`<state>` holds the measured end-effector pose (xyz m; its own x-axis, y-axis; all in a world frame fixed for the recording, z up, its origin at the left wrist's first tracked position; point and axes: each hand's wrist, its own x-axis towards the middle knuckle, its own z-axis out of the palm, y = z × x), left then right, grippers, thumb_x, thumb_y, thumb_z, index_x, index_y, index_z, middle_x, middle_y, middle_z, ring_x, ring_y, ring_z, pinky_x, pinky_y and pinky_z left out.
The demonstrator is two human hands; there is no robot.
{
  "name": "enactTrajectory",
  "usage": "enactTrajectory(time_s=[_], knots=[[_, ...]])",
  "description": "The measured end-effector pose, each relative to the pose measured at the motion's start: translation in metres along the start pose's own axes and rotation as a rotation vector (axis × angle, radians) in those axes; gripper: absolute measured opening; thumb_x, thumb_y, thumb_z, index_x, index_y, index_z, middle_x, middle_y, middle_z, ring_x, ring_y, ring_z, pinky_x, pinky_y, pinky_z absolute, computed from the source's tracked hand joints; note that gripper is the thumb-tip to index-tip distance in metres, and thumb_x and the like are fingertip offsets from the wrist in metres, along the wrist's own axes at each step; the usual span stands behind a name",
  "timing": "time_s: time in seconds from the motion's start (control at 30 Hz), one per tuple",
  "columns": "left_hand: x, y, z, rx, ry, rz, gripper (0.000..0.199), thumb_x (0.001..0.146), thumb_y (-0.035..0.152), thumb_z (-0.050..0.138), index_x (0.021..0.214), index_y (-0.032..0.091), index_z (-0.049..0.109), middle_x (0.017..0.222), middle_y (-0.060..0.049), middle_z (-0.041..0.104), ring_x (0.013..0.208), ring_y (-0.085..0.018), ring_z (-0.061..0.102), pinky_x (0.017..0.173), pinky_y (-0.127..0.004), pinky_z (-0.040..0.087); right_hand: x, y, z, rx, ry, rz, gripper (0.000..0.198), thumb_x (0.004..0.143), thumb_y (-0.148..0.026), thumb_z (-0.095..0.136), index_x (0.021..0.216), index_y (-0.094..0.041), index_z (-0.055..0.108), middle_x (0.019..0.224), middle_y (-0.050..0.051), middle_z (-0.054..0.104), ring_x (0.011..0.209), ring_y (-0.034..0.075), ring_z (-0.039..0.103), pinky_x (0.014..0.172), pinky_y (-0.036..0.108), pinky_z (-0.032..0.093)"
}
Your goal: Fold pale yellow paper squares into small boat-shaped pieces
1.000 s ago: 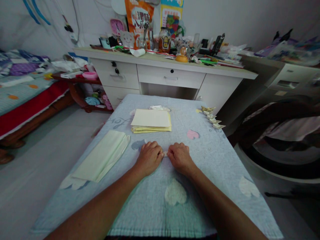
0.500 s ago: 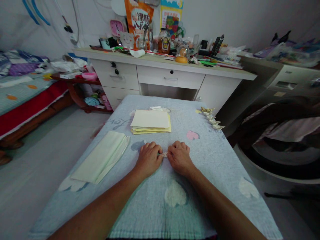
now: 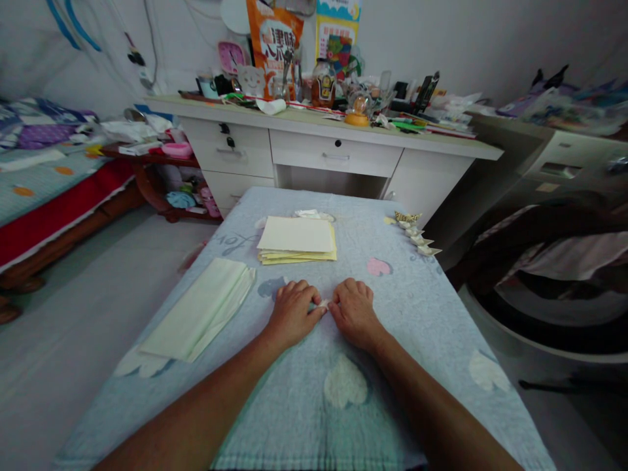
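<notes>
Over the middle of the cloth-covered table (image 3: 417, 340), my left hand (image 3: 295, 313) and my right hand (image 3: 354, 310) are close together with fingers curled. Between their thumbs and fingertips shows a small piece of folded paper (image 3: 324, 303), pale in colour; most of it is hidden by the hands. Both hands pinch it just above or on the cloth. Beyond them lies a stack of cream and yellow paper sheets (image 3: 297, 234). Left of my left hand are long folded pale-green sheets (image 3: 199, 311). Small folded paper figures (image 3: 415, 232) stand in a row at the far right edge.
A white desk (image 3: 338, 147) crowded with jars, bags and small items stands behind the table. On the right is a washing machine (image 3: 554, 157). A bed (image 3: 59, 176) and a low wooden shelf (image 3: 147, 157) are on the left. White scrap (image 3: 311, 214) lies behind the stack.
My left thumb has stretched toward the right hand, and the left fingers have shifted slightly on the small folded paper. The stack, the folded sheets and the row of figures stay in place.
</notes>
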<state>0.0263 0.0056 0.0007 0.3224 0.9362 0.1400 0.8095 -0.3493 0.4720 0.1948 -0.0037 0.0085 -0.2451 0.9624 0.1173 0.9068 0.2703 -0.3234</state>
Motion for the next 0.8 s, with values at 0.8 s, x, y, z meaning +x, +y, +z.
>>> enactTrajectory(time_s=[0.8], knots=[[0.0, 0.005, -0.004, -0.378, -0.013, 0.086, 0.009, 0.077, 0.023, 0.06, 0.072, 0.02, 0.053, 0.07, 0.003, 0.058, 0.069, -0.014, 0.053, 0.069, -0.027, 0.038, -0.006, 0.008, -0.01, 0.343, 0.011, -0.155, 0.006, 0.084, -0.015, 0.059, 0.087, -0.019, 0.056, 0.091, 0.004, 0.057, 0.093, 0.02, 0.046, 0.085, 0.034, 0.034]])
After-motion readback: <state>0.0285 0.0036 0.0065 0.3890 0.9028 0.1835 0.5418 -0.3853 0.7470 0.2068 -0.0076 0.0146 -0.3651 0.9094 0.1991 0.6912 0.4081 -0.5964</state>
